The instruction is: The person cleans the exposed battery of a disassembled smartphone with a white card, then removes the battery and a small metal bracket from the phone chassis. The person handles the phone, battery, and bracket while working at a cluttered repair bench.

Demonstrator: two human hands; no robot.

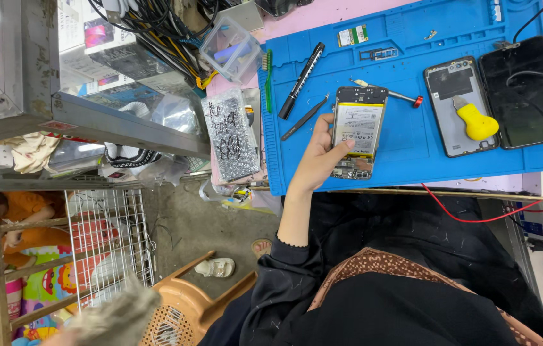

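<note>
**Head view: one hand holds an opened phone over the blue mat**

Head camera looks down at a counter (323,16) covered by a blue work mat (412,154). The left hand (319,157) grips an opened phone (358,131) without its back cover, so the battery and the boards are visible. The fingers (342,146) are clamped on its left edge and the thumb lies across the lower part of the battery. The phone is over the middle of the mat, near its front edge. The right hand is not in view.

Just left of the phone lie a black pen-shaped tool (301,80) and a thin dark pick (305,117). Behind the phone's top edge lies a screwdriver with a red end (394,96). To the right, well apart from the hand, a grey phone back cover (460,106) lies with a yellow-handled tool (475,122) on it, and beside it a black screen (525,93) with a cable across it. A green brush (267,80) lies at the left edge of the mat.
</note>
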